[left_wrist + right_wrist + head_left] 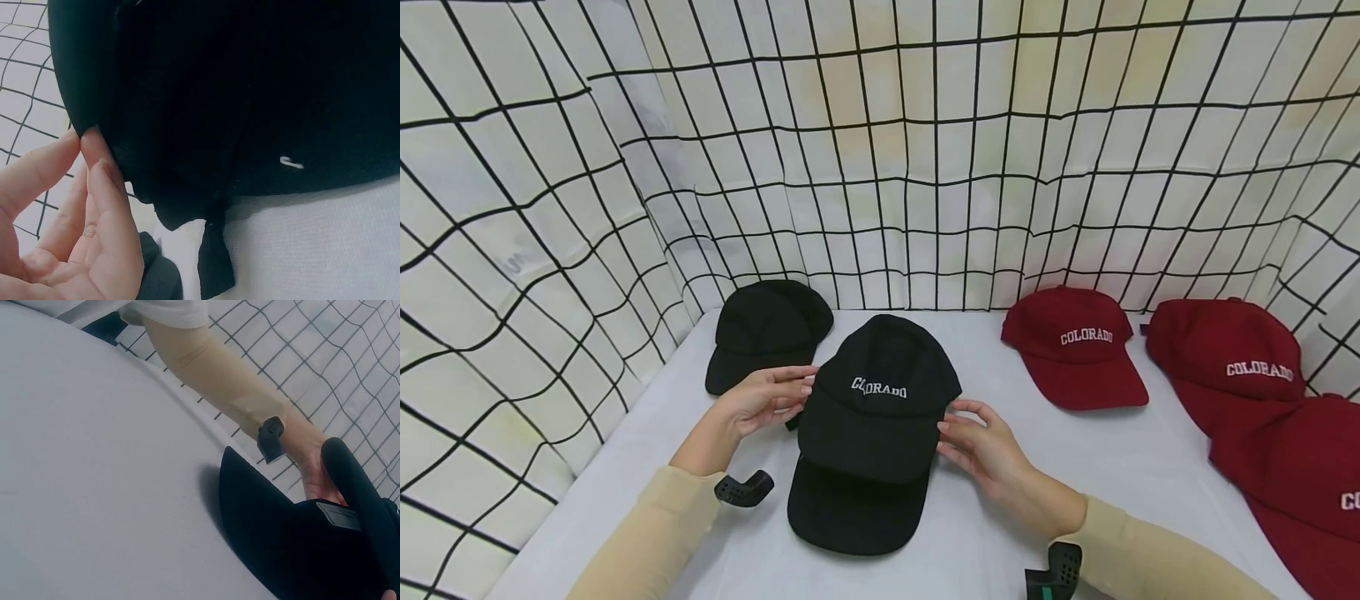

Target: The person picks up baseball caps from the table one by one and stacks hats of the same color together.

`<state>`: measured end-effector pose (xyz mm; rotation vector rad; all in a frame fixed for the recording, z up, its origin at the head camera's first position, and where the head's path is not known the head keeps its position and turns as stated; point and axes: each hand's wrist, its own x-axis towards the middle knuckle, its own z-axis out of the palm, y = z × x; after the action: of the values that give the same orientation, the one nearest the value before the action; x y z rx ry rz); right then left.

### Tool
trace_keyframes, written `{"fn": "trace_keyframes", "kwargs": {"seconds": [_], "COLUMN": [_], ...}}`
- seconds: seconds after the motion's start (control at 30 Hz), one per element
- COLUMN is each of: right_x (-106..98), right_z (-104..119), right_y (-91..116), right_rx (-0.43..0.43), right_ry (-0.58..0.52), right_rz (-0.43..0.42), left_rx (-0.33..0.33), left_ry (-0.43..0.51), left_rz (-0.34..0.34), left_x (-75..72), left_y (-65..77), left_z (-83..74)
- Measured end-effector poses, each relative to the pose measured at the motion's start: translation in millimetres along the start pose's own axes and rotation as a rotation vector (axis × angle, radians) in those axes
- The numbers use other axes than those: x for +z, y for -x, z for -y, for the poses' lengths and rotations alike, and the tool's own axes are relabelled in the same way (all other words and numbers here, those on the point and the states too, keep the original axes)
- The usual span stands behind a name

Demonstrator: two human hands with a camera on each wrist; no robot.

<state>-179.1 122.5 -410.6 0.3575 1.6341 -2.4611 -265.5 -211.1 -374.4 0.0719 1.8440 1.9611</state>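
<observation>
A black baseball cap [880,442] with white COLORADO lettering is held between both hands. Its front part overlaps a second black cap whose brim [857,517] shows below, on the white surface. My left hand [767,400] pinches the upper cap's left edge between thumb and fingers; in the left wrist view a black strap [215,262] hangs near that hand [94,231]. At the upper cap's right edge, my right hand [985,446] grips with bent fingers. A light label [340,516] shows on black fabric in the right wrist view. Much of the lower cap is hidden.
Another black cap [767,325] lies at the back left. On the right are a red COLORADO cap [1075,350] and two more red caps [1225,342], overlapping near the right edge. Black grid netting [925,175] over white sheeting encloses the white table [737,550].
</observation>
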Motion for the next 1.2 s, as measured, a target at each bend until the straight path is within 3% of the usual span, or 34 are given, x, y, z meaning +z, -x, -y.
{"fn": "trace_keyframes", "kwargs": {"seconds": [0.57,0.8,1.2], "right_x": [-5,-6,-9], "right_z": [-3,-7,-11], "right_y": [8,10,10], "right_rx": [0.019,0.02,0.035], "right_ry": [0.025,0.022,0.036], "right_rz": [0.112,0.172,0.202], "left_rx": [-0.013,-0.026,-0.015], "left_ry": [-0.135,-0.196,-0.247], "left_rz": [0.017,-0.008,0.002], "left_x": [-0.8,-3.4,-2.6], "left_y": [1.7,1.6,5.5], "left_z": [-0.5,1.1,0.1]}}
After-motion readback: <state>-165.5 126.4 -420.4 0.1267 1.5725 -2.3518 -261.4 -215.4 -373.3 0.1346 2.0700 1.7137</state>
